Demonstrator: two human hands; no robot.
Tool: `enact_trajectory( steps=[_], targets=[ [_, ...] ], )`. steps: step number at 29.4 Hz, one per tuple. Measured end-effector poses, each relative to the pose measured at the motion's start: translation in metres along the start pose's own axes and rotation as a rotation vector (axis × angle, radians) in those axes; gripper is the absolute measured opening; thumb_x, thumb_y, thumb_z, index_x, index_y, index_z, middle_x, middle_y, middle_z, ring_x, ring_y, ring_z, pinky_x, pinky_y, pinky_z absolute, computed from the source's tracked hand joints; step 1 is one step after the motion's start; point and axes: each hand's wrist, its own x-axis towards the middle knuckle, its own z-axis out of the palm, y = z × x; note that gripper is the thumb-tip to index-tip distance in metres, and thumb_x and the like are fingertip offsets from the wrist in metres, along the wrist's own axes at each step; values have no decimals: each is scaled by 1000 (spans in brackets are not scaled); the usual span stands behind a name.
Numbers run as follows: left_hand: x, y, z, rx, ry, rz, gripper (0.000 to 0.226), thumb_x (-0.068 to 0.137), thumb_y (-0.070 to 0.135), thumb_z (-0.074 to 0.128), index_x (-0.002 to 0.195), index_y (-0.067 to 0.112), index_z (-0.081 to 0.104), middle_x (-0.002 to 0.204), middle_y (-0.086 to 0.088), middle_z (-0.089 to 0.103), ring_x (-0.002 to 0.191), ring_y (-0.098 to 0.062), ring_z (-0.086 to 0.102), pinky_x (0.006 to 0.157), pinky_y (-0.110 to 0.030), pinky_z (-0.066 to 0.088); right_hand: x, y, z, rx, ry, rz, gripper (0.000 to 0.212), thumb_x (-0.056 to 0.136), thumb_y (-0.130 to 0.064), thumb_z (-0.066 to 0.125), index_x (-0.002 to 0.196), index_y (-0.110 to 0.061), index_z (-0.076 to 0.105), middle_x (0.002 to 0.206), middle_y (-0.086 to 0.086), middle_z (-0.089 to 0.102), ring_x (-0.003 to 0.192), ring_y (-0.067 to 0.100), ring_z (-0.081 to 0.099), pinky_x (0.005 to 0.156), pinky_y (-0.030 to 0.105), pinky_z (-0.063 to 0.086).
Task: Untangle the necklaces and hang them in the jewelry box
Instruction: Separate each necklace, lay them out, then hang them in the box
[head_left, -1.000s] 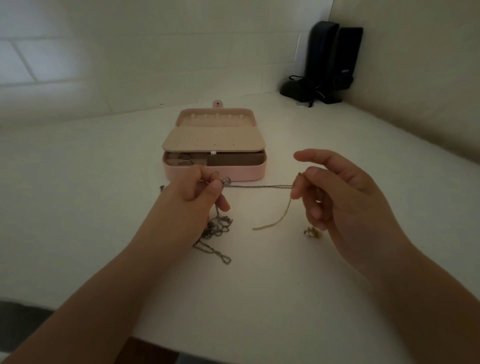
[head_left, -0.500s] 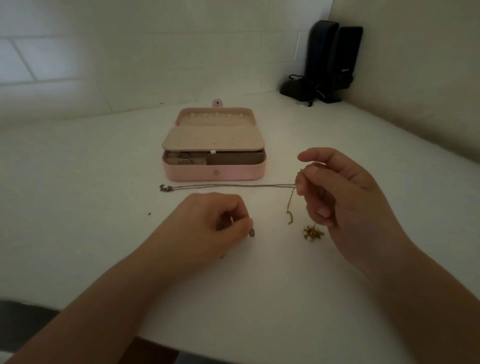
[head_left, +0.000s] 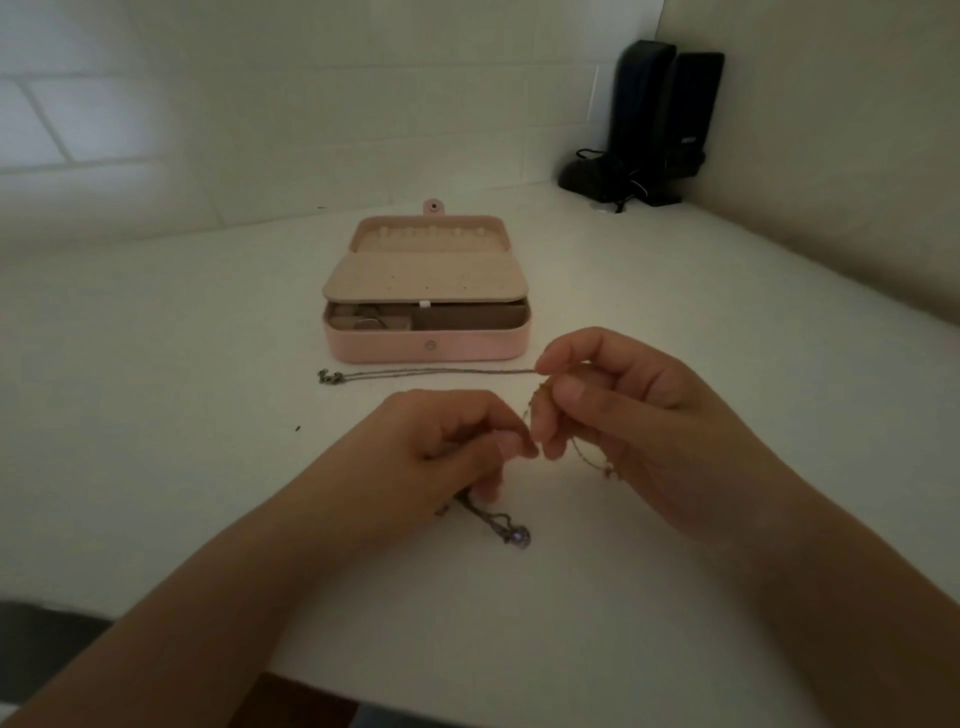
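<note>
1. Since half a second ago the left hand (head_left: 457, 447) has come up off the table and moved right, so its fingertips now almost meet those of the right hand (head_left: 623, 415); the right hand has dropped a little and barely shifted otherwise.
2. The silver chain (head_left: 426, 371) lies as it did, stretched in a straight line in front of the pink jewelry box (head_left: 426, 348), its clasp end (head_left: 328, 377) out to the left.
3. The right hand pinches the right end of that chain between thumb and forefinger. A golden chain (head_left: 589, 457) loops down under its curled fingers.
4. The left hand is curled, its thumb and forefinger pressed together on something fine right beside the right hand; I take it to be the golden strand, though the dim light keeps me from being sure.
5. A darker chain with a round pendant (head_left: 517, 535) trails out from under the left hand onto the white table (head_left: 156, 415), nearest the person.
6. The step looks like working the two strands apart where they cross at the right fingertips. Doing it well means small, slack pulls: loosen the crossing, feed one end through, never tug tight.
7. The box stands open just beyond both hands, its row of lid pegs (head_left: 431, 234) bare, so nothing is hung yet.
</note>
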Motion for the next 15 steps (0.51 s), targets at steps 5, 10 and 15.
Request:
enact_trajectory(
  steps=[5, 10, 15],
  targets=[
    [4, -7, -5, -62, 261, -62, 17, 82, 39, 47, 72, 36, 61, 72, 12, 62, 70, 0, 57, 69, -12, 43, 3, -4, -9, 173, 244, -78, 17, 82, -12, 59, 75, -24, 69, 60, 0, 62, 58, 11, 57, 63, 23, 51],
    [8, -13, -9, -282, 407, -183, 25, 77, 38, 44, 71, 29, 67, 87, 10, 69, 97, -16, 61, 100, -43, 43, 3, -5, -16, 348, 281, -123, 19, 80, -15, 50, 80, -21, 68, 70, -1, 66, 65, 12, 62, 75, 28, 53],
    [7, -8, -9, -348, 378, -164, 31, 95, 15, 41, 68, 18, 57, 60, 7, 64, 71, -13, 65, 90, -39, 48, 1, -8, -17, 470, 221, -144, 29, 84, -16, 43, 95, -19, 70, 93, 1, 71, 86, 15, 68, 89, 36, 51]
  ],
)
